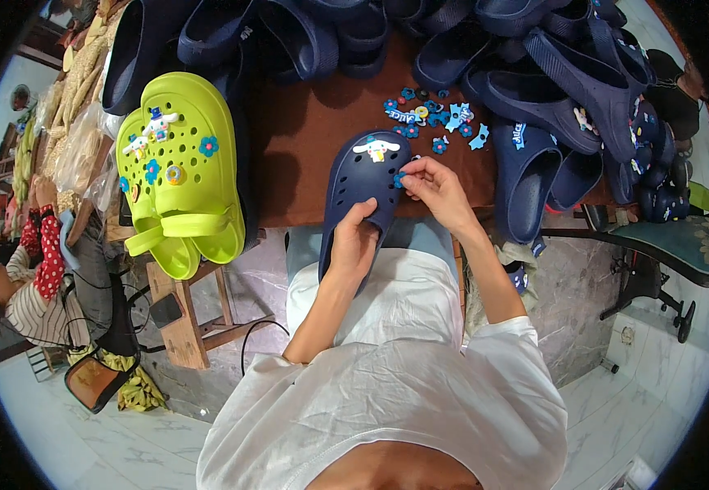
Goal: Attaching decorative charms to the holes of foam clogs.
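A navy clog (363, 184) lies toe-away on the brown table's near edge, with a white cartoon charm (376, 149) fixed on its top. My left hand (352, 245) grips the clog's heel end from inside. My right hand (436, 192) pinches a small blue flower charm (400, 179) against the clog's right side. Several loose blue and white charms (436, 118) lie on the table just beyond the clog.
A pair of lime-green clogs (179, 163) with charms sits at the left on the brown table (305, 139). Many navy clogs (567, 90) are piled along the back and right. A person in a striped and dotted top (32, 261) sits at far left. An office chair (665, 245) stands at right.
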`<state>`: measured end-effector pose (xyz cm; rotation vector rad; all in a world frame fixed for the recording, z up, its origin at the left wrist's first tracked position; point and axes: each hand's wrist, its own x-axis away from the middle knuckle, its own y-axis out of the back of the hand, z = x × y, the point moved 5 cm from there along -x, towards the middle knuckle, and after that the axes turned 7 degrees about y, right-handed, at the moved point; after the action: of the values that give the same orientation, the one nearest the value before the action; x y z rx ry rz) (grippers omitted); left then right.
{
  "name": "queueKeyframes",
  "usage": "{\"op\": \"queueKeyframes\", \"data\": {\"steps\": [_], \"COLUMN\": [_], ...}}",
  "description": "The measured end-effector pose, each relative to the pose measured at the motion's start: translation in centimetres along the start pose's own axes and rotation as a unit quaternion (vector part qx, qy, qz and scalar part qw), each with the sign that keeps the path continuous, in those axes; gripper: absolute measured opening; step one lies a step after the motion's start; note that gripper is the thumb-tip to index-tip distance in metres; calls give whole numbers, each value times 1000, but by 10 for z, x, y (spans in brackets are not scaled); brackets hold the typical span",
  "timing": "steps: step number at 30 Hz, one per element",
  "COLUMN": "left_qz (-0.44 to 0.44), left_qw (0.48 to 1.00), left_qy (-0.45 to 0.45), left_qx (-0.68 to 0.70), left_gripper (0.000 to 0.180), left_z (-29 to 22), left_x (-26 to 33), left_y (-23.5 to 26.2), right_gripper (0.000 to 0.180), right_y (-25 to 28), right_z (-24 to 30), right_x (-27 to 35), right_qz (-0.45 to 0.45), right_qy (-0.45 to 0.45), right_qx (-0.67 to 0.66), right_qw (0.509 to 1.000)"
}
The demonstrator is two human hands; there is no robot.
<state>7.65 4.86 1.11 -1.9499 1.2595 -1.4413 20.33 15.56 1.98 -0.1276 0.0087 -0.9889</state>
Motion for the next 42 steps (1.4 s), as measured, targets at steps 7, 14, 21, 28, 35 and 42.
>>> {"op": "queueKeyframes", "data": {"steps": [7, 14, 21, 28, 35, 42], "left_qz": [-9, -29, -52, -52, -88, -41], "left_qw": [1000, 993, 993, 991, 991, 998], "left_qy": [-17, -67, -63, -77, -53, -29], "left_qx": [-21, -90, -91, -100, -90, -49], "left_gripper": [33, 27, 21, 21, 24, 35], "left_z": [2, 7, 9, 7, 5, -3], "left_x": [0, 7, 13, 13, 10, -1], "left_y": [1, -5, -8, -11, -7, -3], "right_gripper": [13, 13, 12, 13, 14, 14], "right_y": [1, 3, 2, 7, 2, -17], "right_z": [1, 2, 6, 6, 2, -8], "right_x": [7, 10, 11, 5, -2, -1], "right_qz": [25, 36, 31, 51, 46, -5], "right_qy": [-30, -57, -42, -77, -151, -64], "right_qx": [-20, -35, -41, -28, 8, -47], "right_qw": [999, 997, 998, 995, 987, 997]}}
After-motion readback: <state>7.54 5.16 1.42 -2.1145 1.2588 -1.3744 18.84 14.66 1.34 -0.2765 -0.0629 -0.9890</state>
